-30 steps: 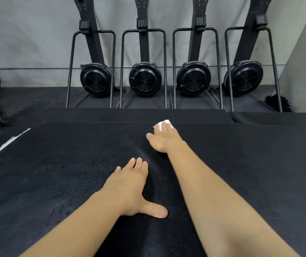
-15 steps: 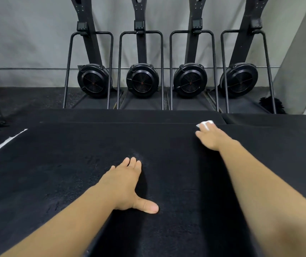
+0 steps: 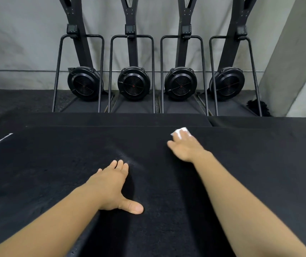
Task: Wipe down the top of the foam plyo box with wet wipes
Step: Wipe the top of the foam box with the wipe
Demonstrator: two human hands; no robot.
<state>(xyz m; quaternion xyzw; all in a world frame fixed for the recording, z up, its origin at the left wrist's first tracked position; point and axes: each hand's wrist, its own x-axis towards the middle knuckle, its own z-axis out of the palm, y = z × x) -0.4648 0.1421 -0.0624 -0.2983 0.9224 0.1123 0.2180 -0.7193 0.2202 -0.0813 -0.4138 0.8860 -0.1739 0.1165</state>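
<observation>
Pressing the wet wipe (image 3: 181,131) under the straight fingers of our right hand (image 3: 185,147), we are working near the far edge of the foam plyo box (image 3: 55,182), right of centre in the frame; a flat hand is probably spreading the pressure. Our left hand (image 3: 111,186) is lying spread, palm down, at lower centre, likely bracing us for the reach. The blurred fingers are hiding most of the wipe, so we are failing to make out its fold.

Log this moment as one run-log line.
left hand: flat on plyo box top | right hand: presses wet wipe near far edge | stage: wiping under way
</observation>
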